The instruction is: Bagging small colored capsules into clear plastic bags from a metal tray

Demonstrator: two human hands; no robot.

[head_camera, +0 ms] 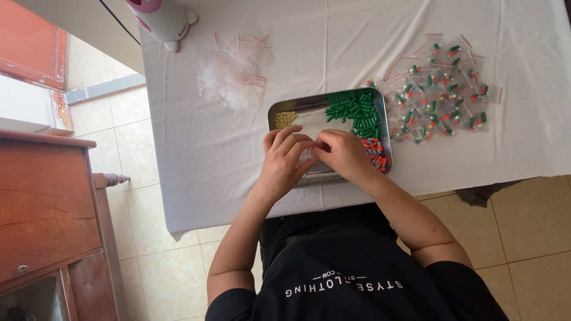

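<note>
small clear plastic bag, that is what sits pinched between my two hands, right over the near part of the metal tray. my left hand has its fingers curled onto the bag's left edge, and my right hand grips the other edge, thumb and fingertips pressed together on it. the two hands nearly touch each other. whether anything is inside the bag i cannot tell, my fingers cover most of it.

the tray is a shallow steel rectangle on the white tablecloth. in its far right corner lies a heap of green capsules. along its right side, just beside my right hand, is a smaller cluster of orange and grey capsules. in the far left corner is a little pile of yellow pills.

to the right of the tray, on the cloth, lies a spread of filled little bags, each with mixed capsules. further up and to the left of the tray is a loose pile of empty clear bags with red strips. a white and pink appliance stands at the table's far edge.
</note>
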